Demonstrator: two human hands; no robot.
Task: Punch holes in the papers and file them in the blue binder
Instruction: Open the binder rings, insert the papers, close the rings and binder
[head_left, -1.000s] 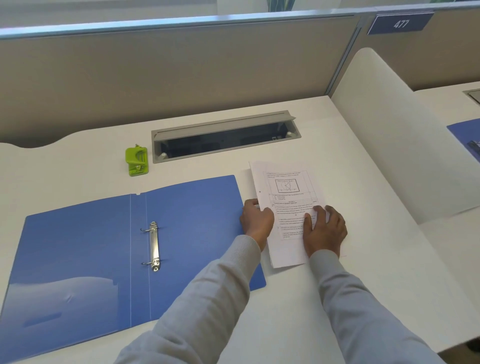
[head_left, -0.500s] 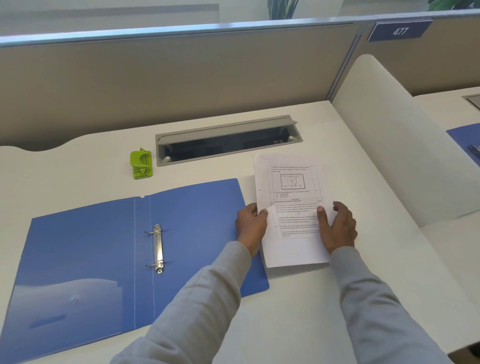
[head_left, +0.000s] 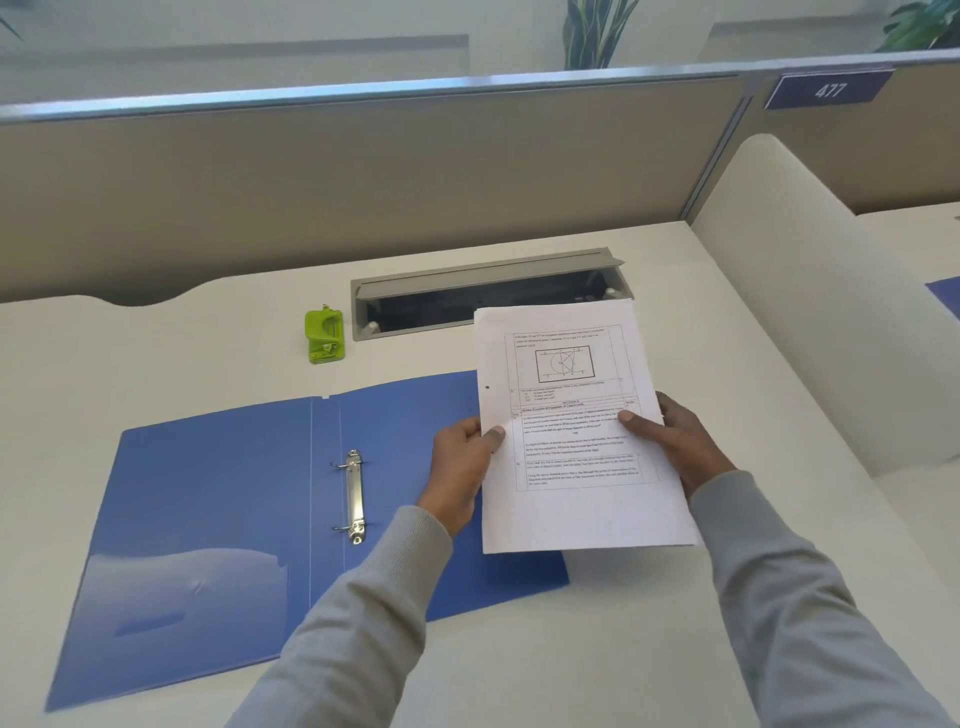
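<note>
White printed papers (head_left: 571, 457), thin stack: pinched mid-height on both long edges. Left hand (head_left: 462, 462) has its thumb on top at the left margin, right hand (head_left: 670, 441) its thumb on top at the right margin, fingers underneath. The stack looks lifted off the white desk (head_left: 623, 649), and its lower left corner overlaps the right cover of the open blue plastic binder (head_left: 234, 519). One punched hole shows in the left margin above the left thumb; can't see a second.

Handling, my read: light, floppy, sheets slip against each other, edges crease easily. A two-edge grip keeps it flat; keep the sheets squared so the holes line up.

The binder's metal two-ring clip (head_left: 354, 496) sits well left. The small green hole punch (head_left: 324, 335) is beyond it, beside the grey cable tray (head_left: 488, 283).
</note>
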